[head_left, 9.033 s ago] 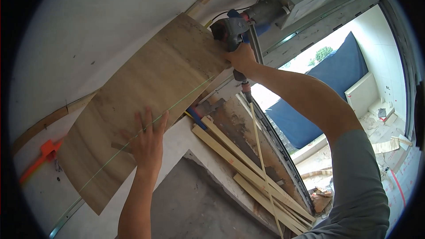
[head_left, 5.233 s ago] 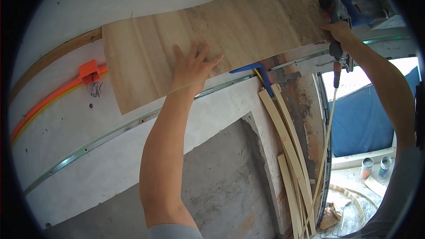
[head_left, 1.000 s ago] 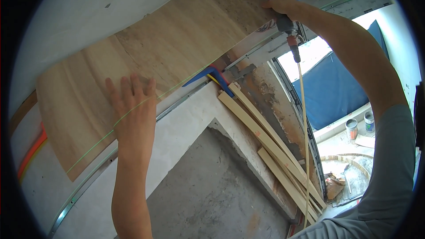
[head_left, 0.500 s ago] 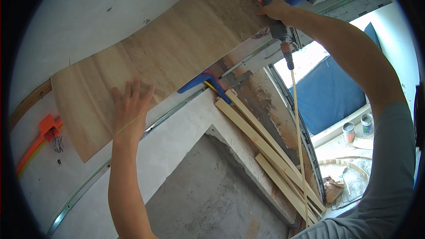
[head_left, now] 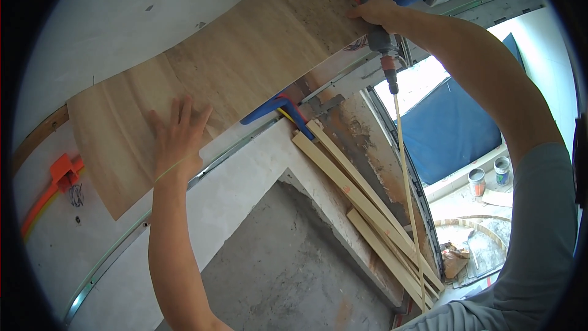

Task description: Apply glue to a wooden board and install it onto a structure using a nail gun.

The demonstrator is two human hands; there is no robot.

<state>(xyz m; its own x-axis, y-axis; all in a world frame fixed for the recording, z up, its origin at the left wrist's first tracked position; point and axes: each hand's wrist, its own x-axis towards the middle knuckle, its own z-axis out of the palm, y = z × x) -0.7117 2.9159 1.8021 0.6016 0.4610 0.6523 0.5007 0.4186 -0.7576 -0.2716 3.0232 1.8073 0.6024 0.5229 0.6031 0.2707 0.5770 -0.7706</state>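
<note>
My left hand (head_left: 179,141) lies with fingers spread on the face of a thin wood panel (head_left: 245,61), near its left end. A narrow green line crosses that wrist. At the panel's far right end, my right hand (head_left: 381,12) is closed around the handle of a grey-and-black nail gun (head_left: 381,40), partly hiding it. From the red-and-black coupling (head_left: 389,70) below the handle, a pale hose (head_left: 404,178) hangs down to the lower edge. The panel bends slightly and rests against the white surface.
Several pale wood strips (head_left: 361,199) lean at the lower middle. A blue angled piece (head_left: 269,109) shows beneath the panel. Left of the panel is an orange fitting (head_left: 63,171) with loose wires. A metal track (head_left: 236,147) runs below. Paint cans (head_left: 477,181) stand outside the opening.
The whole view has shifted slightly, moving the scene a little to the left. My left hand stays flat on the panel with its fingers spread wider; my right keeps its grip on the nail gun.
</note>
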